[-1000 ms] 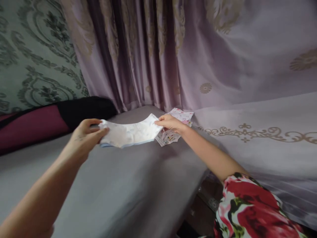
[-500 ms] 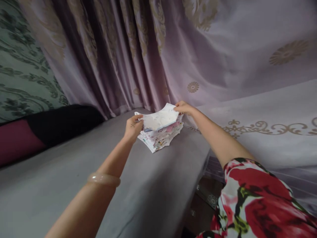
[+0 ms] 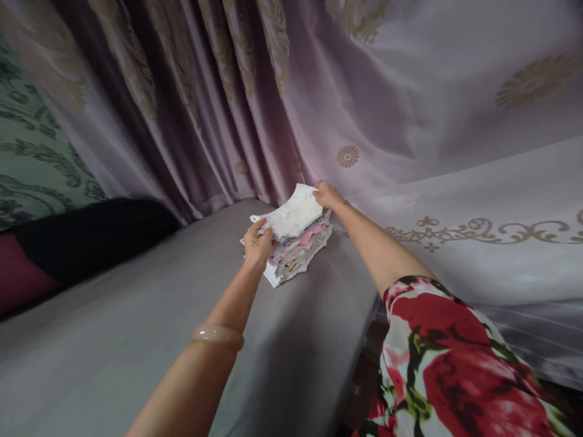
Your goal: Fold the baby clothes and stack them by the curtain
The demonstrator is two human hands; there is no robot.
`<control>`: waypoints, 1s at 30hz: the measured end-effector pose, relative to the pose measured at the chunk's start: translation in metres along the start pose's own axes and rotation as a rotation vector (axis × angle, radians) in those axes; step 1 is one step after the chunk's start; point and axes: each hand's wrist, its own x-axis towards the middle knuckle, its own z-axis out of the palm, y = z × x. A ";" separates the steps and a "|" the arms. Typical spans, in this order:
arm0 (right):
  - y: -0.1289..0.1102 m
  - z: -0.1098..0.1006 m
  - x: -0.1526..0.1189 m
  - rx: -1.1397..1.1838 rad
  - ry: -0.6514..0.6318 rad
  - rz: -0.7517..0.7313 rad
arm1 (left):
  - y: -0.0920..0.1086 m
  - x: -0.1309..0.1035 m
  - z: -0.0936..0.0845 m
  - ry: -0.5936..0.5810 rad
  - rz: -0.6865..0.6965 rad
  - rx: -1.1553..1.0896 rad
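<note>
A stack of small folded garments (image 3: 298,261), white with coloured prints and a pink one showing, lies on the grey bed sheet. On top is a white garment (image 3: 294,212) with curved edges, shaped like small underpants. My left hand (image 3: 257,244) is closed at its near left edge, thumb and index finger against the cloth; the left corner sticks out past the fingers. My right hand (image 3: 327,195) pinches the far right corner. The garment rests on or just above the stack; I cannot tell which.
A purple curtain (image 3: 364,115) with gold patterns hangs right behind the stack and along the right. The grey sheet (image 3: 113,352) spreads to the left. A black and maroon cushion-like thing (image 3: 91,233) lies at the far left. The bed's edge drops off at the right.
My left hand has shifted right and slightly down along the garment, whose left corner now shows beyond it. The right hand still holds its corner. The view has turned slightly right.
</note>
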 end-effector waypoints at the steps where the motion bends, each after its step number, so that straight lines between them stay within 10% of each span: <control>1: -0.001 0.002 -0.001 -0.010 -0.001 -0.001 | -0.004 0.000 0.000 0.003 -0.013 -0.003; 14: -0.005 0.019 -0.023 -0.142 -0.058 0.023 | -0.021 0.002 -0.007 -0.046 -0.111 0.202; 30: -0.058 0.026 -0.036 -0.192 -0.118 -0.023 | -0.032 0.000 -0.038 0.028 0.289 0.667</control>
